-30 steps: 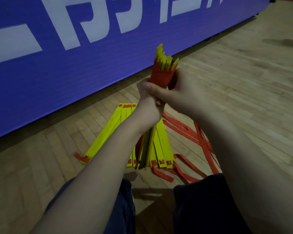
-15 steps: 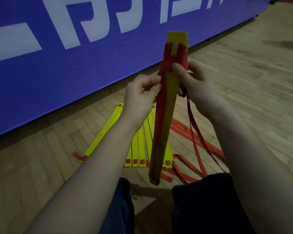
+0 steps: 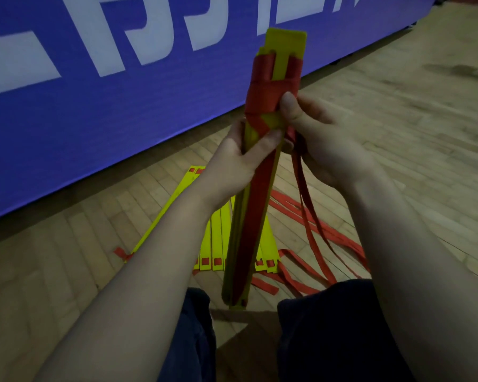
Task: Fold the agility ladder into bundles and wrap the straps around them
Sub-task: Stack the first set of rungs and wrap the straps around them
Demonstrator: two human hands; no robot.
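Observation:
A bundle of yellow ladder rungs stands nearly upright in front of me, its upper end wound with red strap. My left hand grips the bundle around its middle, thumb across a diagonal turn of strap. My right hand presses its thumb on the wound part and holds the loose red strap, which hangs down to the floor. More yellow rungs lie flat on the floor behind the bundle, joined by red straps.
A blue banner wall with white lettering runs along the back left. Loose red straps trail over the wooden floor to the right. My knees in dark trousers sit at the bottom.
The splayed rungs have been gathered into a straight, tight bundle and turned flat side toward me. More strap turns now sit near the top. My left hand went from hovering to gripping it.

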